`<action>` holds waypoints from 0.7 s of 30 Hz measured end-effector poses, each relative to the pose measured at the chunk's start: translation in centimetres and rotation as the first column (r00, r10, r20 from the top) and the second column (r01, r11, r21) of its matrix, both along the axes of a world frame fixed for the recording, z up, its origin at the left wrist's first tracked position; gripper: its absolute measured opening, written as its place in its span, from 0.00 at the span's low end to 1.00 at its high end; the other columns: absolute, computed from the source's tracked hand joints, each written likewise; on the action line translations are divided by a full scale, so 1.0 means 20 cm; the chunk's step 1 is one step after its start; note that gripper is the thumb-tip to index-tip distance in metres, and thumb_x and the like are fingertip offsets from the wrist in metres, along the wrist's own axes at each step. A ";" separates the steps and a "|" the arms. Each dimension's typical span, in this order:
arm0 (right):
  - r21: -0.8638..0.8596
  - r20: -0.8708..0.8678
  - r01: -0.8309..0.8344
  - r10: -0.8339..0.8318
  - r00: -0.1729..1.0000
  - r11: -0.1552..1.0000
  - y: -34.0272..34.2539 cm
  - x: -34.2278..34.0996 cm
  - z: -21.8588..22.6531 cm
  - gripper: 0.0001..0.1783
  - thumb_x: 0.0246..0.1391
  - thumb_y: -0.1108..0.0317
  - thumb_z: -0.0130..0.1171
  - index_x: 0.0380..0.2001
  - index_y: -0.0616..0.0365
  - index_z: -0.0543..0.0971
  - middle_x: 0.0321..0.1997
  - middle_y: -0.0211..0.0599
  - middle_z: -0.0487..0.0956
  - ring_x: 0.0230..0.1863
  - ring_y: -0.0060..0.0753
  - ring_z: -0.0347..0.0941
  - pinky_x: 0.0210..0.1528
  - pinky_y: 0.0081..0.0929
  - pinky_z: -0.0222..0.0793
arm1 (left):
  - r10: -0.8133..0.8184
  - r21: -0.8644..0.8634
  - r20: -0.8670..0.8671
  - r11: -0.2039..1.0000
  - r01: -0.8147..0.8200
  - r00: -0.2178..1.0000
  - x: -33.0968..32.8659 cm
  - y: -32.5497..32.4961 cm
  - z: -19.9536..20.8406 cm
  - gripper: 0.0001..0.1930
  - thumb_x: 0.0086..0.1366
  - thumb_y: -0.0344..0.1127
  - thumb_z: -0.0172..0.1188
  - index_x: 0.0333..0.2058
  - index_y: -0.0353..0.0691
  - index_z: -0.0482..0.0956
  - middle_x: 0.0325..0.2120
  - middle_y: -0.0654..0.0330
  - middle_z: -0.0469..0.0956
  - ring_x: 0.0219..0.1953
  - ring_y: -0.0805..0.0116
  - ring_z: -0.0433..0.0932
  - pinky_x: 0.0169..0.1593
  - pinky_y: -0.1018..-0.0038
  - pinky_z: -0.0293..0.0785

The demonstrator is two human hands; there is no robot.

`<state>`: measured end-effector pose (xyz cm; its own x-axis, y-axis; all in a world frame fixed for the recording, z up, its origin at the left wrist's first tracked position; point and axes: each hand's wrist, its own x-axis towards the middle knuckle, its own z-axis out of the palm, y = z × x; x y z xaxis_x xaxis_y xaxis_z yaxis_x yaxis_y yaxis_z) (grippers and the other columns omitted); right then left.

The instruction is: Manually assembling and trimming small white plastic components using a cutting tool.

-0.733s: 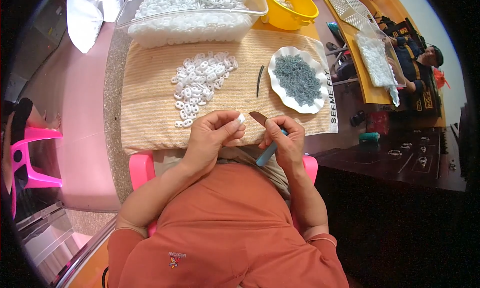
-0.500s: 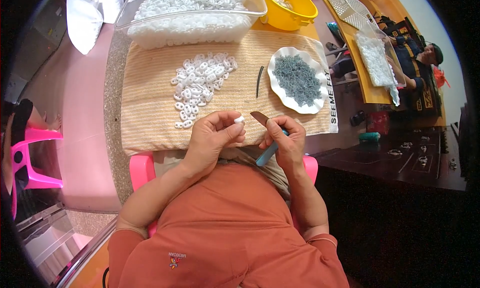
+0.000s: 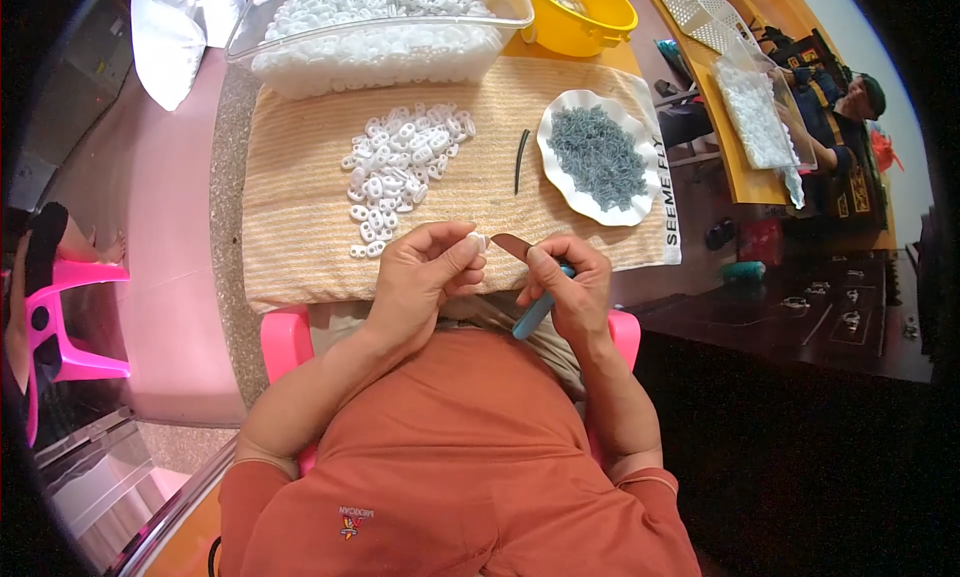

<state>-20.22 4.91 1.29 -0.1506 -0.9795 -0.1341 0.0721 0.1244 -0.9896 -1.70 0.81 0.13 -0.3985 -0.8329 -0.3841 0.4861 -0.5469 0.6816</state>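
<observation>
Between thumb and fingertips my left hand [image 3: 430,269] pinches a small white plastic piece [image 3: 477,243], mostly covered by the fingers. My right hand [image 3: 570,279] is closed round a knife with a blue handle [image 3: 533,317]. The knife's brownish blade [image 3: 511,245] points left, its tip touching or very close to the white piece. Ahead of my left hand, a loose pile of white two-holed oval pieces [image 3: 400,157] lies on a striped towel [image 3: 300,197]. A white scalloped plate [image 3: 556,182] holds many small grey-blue translucent pieces [image 3: 598,157], beyond my right hand.
A thin black stick [image 3: 521,162] lies left of the plate. At the back stand a clear bin [image 3: 380,52] full of white pieces and a yellow tub [image 3: 585,32]. To the right, another person [image 3: 850,127] sits at a table with a clear tray [image 3: 755,117]. A pink stool [image 3: 75,347] stands left.
My right hand has brought the knife blade slightly left, up to the white piece. The left hand stays nearly in place, its fingers covering more of the piece.
</observation>
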 end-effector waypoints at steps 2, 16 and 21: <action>-0.003 -0.020 -0.014 0.014 1.000 1.000 0.00 0.00 -0.01 0.09 0.57 0.69 0.59 0.28 0.65 0.75 0.19 0.32 0.73 0.17 0.20 0.69 0.19 0.21 0.71 | 0.030 0.004 0.012 1.000 -0.030 0.999 0.00 0.00 0.02 0.10 0.63 0.31 0.60 0.42 0.35 0.76 0.31 0.60 0.80 0.30 0.77 0.79 0.36 0.82 0.79; 0.071 -0.076 0.026 -0.021 0.997 0.997 0.00 0.03 0.02 0.10 0.58 0.67 0.58 0.29 0.65 0.76 0.17 0.30 0.72 0.17 0.17 0.68 0.20 0.20 0.72 | -0.012 0.013 -0.026 1.000 0.013 1.000 0.01 0.00 0.00 0.12 0.64 0.27 0.57 0.45 0.34 0.72 0.34 0.55 0.80 0.33 0.71 0.81 0.39 0.79 0.80; 0.080 -0.065 0.046 -0.040 0.997 0.996 0.00 0.03 0.02 0.10 0.57 0.67 0.59 0.29 0.65 0.76 0.17 0.29 0.72 0.16 0.17 0.67 0.19 0.20 0.71 | -0.002 0.002 -0.012 1.000 0.002 1.000 0.00 0.00 0.00 0.12 0.63 0.28 0.58 0.45 0.34 0.73 0.33 0.56 0.80 0.33 0.74 0.80 0.38 0.80 0.79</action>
